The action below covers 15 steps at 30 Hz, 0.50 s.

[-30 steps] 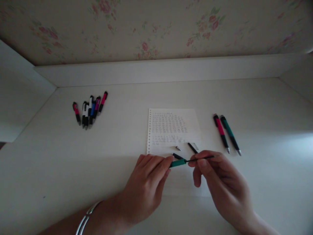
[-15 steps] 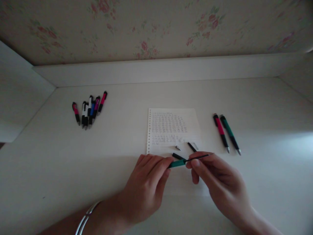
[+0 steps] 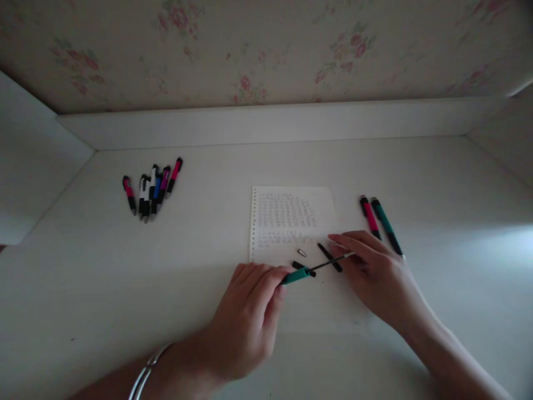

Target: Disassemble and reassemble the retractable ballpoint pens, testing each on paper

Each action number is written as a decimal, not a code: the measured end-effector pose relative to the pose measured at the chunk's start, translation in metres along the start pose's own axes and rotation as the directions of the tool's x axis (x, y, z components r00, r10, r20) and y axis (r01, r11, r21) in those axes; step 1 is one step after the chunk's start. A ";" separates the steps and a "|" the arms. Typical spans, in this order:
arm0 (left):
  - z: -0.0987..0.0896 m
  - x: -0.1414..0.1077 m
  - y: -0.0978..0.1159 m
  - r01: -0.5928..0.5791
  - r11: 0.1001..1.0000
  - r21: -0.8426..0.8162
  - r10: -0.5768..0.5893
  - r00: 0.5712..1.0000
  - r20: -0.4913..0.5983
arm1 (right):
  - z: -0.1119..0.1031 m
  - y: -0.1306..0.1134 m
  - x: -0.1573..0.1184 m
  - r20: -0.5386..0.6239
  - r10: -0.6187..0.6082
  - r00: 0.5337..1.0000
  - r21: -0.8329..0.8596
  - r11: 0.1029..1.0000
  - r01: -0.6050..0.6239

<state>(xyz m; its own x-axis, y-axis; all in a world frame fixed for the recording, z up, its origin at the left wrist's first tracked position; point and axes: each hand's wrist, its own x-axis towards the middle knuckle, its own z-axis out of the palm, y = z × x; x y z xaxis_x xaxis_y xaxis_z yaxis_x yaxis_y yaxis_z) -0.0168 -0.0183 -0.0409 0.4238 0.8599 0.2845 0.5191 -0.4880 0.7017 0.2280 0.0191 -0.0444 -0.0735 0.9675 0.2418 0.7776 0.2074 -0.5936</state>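
Note:
My left hand [image 3: 252, 311] is closed on a green pen barrel [image 3: 296, 276], its open end pointing right. From that end a thin dark ink refill [image 3: 328, 263] sticks out, its pale tip overlapping my right hand [image 3: 368, 272] in the view. The right hand's fingers are bent together low over the paper; its fingertips cover the spot of a small pale piece, so what they pinch is hidden. Under the refill lie a black grip tube [image 3: 323, 251] and a second black piece [image 3: 297, 265], partly behind the barrel. A silver pen tip [image 3: 302, 253] rests on the paper.
A handwritten, hole-punched sheet [image 3: 287, 208] lies on the white desk [image 3: 200, 222]. To the right are a pink pen [image 3: 370, 215] and a green pen [image 3: 386, 222], near my right hand. Several pens [image 3: 154, 194] are grouped at the left. A white ledge [image 3: 266, 125] runs along the back.
My right hand has let go of the refill and moved right and up to the small pale piece on the paper. The left hand keeps the barrel, shifted slightly left.

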 end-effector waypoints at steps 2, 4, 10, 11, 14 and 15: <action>0.000 0.000 0.000 0.006 1.000 0.002 -0.006 1.000 0.004 | 0.002 0.006 0.000 0.017 -0.018 1.000 -0.076 0.997 0.019; 0.000 0.000 0.001 0.005 1.000 -0.002 -0.005 1.000 0.006 | 0.002 0.007 -0.001 0.017 -0.037 0.999 -0.118 0.992 0.039; 0.000 0.001 0.001 0.007 1.000 0.002 -0.007 1.000 0.001 | -0.001 0.006 -0.001 0.005 -0.098 0.995 -0.180 0.979 0.098; 0.000 0.001 0.001 0.006 1.000 0.002 -0.006 1.000 0.000 | -0.001 0.005 0.000 -0.011 -0.068 0.998 -0.157 0.985 0.065; 0.000 0.000 0.000 0.009 1.000 -0.007 -0.009 1.000 0.010 | -0.001 0.002 0.000 -0.088 0.128 0.988 0.045 0.991 -0.124; 0.000 0.000 0.000 0.011 1.000 -0.010 -0.011 1.000 0.014 | -0.002 0.001 -0.001 -0.095 0.194 0.976 0.145 0.973 -0.179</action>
<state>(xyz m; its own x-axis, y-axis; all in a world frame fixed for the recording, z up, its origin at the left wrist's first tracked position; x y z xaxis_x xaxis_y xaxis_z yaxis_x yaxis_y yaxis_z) -0.0163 -0.0184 -0.0411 0.4284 0.8631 0.2674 0.5165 -0.4767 0.7113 0.2295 0.0179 -0.0439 0.1380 0.9713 0.1938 0.6792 0.0496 -0.7323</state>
